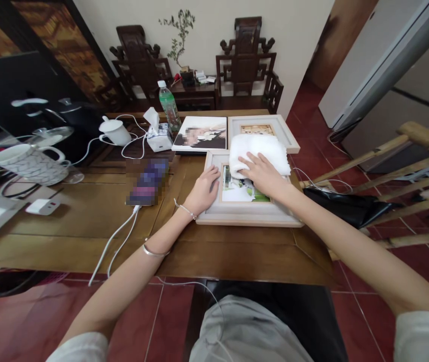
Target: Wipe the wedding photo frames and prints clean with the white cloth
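A light wooden picture frame (209, 219) lies flat on the table in front of me, with a photo showing green grass inside it. My left hand (204, 191) rests on the frame's left rim, its fingers stretched forward and lying flat. Over the frame's upper right part is a folded white cloth (259, 146), fluffy like a towel. My right hand (263, 173) lies on top of this cloth with the fingers spread, and the palm's underside is hidden. Part of the photo is covered by the cloth and the right hand.
Behind lie another frame (288, 138) and a photo panel (199, 146). Leftward stand a green-labelled bottle (168, 105), tissue box (159, 138), lidded white cup (115, 131) and patterned mug (33, 163). A phone (148, 181) lies plugged into a white cable (114, 234). A wooden rack (384, 151) stands right.
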Tool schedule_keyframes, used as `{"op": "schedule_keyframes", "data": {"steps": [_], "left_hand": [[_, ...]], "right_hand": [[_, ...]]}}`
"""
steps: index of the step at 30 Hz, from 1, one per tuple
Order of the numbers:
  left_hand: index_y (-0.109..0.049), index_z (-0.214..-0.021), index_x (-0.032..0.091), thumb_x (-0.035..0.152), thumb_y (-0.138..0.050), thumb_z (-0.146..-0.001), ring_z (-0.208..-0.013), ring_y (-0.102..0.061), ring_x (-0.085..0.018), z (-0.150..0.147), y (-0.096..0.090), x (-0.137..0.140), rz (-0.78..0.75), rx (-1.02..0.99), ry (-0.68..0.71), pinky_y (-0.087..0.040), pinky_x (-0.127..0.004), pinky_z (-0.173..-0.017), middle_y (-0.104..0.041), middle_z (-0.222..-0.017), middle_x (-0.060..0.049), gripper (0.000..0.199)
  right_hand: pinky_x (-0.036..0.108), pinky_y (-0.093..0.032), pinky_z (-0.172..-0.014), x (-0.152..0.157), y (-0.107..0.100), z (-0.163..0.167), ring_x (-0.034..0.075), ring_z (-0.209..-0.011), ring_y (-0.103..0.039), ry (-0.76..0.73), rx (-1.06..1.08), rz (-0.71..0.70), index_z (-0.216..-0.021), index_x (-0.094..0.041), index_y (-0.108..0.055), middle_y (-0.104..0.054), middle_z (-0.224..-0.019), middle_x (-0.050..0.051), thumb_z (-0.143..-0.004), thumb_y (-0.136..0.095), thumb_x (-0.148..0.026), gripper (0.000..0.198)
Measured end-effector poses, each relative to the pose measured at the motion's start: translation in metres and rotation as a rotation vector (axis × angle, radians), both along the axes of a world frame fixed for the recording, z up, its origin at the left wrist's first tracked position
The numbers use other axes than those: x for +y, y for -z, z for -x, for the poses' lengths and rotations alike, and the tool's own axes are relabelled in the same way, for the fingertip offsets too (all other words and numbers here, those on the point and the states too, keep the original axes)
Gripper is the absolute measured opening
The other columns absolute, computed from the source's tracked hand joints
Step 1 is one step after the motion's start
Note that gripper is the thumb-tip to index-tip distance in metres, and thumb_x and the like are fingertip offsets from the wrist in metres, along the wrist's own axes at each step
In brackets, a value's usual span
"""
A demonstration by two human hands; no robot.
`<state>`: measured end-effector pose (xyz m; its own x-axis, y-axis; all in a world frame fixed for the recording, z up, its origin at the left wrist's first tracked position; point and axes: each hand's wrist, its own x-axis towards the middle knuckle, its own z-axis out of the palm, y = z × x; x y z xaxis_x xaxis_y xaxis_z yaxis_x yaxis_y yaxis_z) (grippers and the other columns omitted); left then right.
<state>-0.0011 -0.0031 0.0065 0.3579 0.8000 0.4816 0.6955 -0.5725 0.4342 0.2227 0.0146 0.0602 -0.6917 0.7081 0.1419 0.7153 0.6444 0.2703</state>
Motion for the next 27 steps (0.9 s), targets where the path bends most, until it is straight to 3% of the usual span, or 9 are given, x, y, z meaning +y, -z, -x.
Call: {"op": "schedule_keyframes", "data": {"steps": [7, 14, 18, 22, 27], "left_hand": [[-0.064, -0.112, 0.011, 0.017, -0.044, -0.090, -0.131, -0.046, -0.028, -0.001, 0.001, 0.001, -0.004, -0.002, 0.007, -0.039, -0.047, -0.111, -0.061, -0.128, -0.015, 0.030], [-0.063, -0.114, 0.011, 0.014, -0.043, -0.090, -0.132, -0.045, -0.028, -0.004, -0.003, -0.002, 0.007, 0.008, 0.000, -0.039, -0.048, -0.111, -0.061, -0.128, -0.014, 0.031], [-0.063, -0.114, 0.012, 0.015, -0.042, -0.090, -0.132, -0.045, -0.027, -0.003, -0.003, -0.002, 0.015, 0.006, 0.001, -0.038, -0.049, -0.111, -0.060, -0.129, -0.014, 0.032], [-0.060, -0.118, 0.009, 0.015, -0.040, -0.090, -0.133, -0.044, -0.027, -0.003, -0.001, -0.001, 0.021, 0.014, -0.002, -0.036, -0.046, -0.113, -0.059, -0.131, -0.016, 0.036], [-0.055, -0.125, 0.007, 0.020, -0.035, -0.094, -0.135, -0.041, -0.027, -0.004, -0.002, -0.001, 0.040, 0.001, 0.030, -0.032, -0.047, -0.114, -0.056, -0.134, -0.017, 0.040]], "right_hand": [[0.054, -0.034, -0.101, -0.031, -0.014, -0.005, 0.034, -0.135, -0.035, -0.051, -0.038, 0.184, -0.126, -0.013, -0.058, -0.045, -0.145, 0.017, -0.073, -0.040, 0.009, 0.060], [0.043, -0.043, -0.095, -0.106, -0.047, -0.012, 0.027, -0.118, -0.054, -0.126, 0.050, 0.459, -0.111, -0.016, -0.065, -0.059, -0.128, 0.015, -0.069, -0.041, 0.008, 0.055], [0.048, -0.037, -0.104, -0.130, -0.047, -0.006, 0.026, -0.132, -0.042, -0.184, 0.131, 0.536, -0.117, -0.020, -0.062, -0.048, -0.142, 0.012, -0.065, -0.039, 0.009, 0.064], [0.060, -0.028, -0.107, -0.114, -0.028, 0.006, 0.031, -0.142, -0.023, -0.134, 0.112, 0.479, -0.129, -0.020, -0.055, -0.035, -0.152, 0.009, -0.066, -0.038, 0.010, 0.072], [0.070, -0.025, -0.103, -0.059, -0.009, 0.019, 0.039, -0.142, -0.018, 0.014, -0.001, 0.279, -0.131, -0.017, -0.055, -0.028, -0.155, 0.014, -0.075, -0.038, 0.009, 0.064]]}}
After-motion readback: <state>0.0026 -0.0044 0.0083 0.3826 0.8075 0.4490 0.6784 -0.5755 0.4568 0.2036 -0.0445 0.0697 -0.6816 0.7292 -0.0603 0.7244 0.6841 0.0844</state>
